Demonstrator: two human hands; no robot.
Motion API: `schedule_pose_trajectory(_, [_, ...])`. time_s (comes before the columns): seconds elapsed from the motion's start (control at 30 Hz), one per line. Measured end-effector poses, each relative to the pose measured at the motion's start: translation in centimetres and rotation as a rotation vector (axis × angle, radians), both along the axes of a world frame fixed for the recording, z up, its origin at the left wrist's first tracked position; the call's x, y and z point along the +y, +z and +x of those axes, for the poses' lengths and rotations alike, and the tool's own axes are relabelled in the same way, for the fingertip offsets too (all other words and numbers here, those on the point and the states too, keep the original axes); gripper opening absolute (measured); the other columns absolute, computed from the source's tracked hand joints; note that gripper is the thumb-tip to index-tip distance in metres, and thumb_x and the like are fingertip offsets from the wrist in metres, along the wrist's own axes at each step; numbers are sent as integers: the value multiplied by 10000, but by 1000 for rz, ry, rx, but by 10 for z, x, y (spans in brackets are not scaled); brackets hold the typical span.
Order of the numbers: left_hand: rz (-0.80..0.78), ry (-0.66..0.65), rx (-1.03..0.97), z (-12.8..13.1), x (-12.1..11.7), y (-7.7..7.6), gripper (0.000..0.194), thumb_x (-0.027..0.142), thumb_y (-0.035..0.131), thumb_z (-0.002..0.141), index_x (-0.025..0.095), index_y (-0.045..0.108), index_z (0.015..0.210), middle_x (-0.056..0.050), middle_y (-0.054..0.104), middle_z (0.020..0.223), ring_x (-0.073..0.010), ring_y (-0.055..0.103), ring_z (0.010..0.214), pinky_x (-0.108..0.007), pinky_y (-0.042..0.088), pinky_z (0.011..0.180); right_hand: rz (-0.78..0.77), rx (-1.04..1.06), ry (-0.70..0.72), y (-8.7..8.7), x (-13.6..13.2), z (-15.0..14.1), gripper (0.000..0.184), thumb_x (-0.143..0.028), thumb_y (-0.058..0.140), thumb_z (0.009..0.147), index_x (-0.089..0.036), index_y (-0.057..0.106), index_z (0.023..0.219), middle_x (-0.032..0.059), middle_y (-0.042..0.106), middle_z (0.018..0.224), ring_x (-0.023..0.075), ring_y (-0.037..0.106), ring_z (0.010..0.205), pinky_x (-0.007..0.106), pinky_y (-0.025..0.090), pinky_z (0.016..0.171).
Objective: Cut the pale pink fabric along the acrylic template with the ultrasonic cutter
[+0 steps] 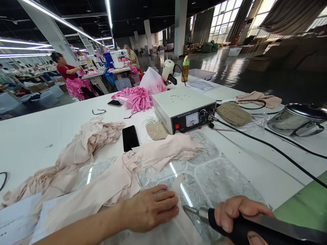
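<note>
My left hand lies palm down with fingers stretched out, pressing a pale beige fabric piece onto a glossy marble-patterned board. Wrapped in my right hand is a black-handled ultrasonic hand tool. Its tapered metal tip points left, at the right edge of the fabric close to my left fingertips; whether it touches the cloth I cannot tell. Stacks of similar beige fabric pieces lie beyond and left of my left hand. Part of the fabric is hidden under that hand.
A control box with a dial stands behind the board, its black cable running right. Around it are a phone, pink strips, a metal pot and a bottle. Two people sit at sewing machines farther back.
</note>
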State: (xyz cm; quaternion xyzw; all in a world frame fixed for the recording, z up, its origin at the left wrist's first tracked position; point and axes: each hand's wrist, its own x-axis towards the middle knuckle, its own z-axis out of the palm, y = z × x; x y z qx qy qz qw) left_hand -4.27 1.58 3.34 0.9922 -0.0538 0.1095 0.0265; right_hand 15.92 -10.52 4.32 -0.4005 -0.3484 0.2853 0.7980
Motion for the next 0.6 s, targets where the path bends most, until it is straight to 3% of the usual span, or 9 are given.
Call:
schedule_pose_trajectory(0.13, [3, 0, -4, -1, 0, -1, 274, 145, 340, 1009, 134, 596, 1104, -101, 646, 1164, -207, 560, 1133, -383, 407, 1055, 101, -7, 27, -7, 21, 0, 85, -285, 553, 864, -257, 563, 944, -14, 511, 765, 122, 544, 584, 310, 518, 556])
schedule_pose_trajectory(0.27, [14, 1, -25, -2, 0, -3, 279, 153, 338, 1010, 130, 595, 1116, -99, 641, 1170, -216, 552, 1151, -396, 404, 1059, 108, -59, 62, -22, 38, 0, 122, -249, 532, 878, -251, 543, 1000, -3, 522, 835, 124, 556, 645, 324, 514, 615])
schedule_pose_trajectory(0.6, [12, -35, 8, -2, 6, 0, 287, 154, 340, 1007, 127, 582, 1159, -102, 622, 1194, -247, 509, 1211, -432, 380, 1073, 97, -86, 77, -31, 42, -3, 143, -276, 535, 883, -269, 510, 1024, 2, 526, 864, 147, 556, 673, 368, 512, 646])
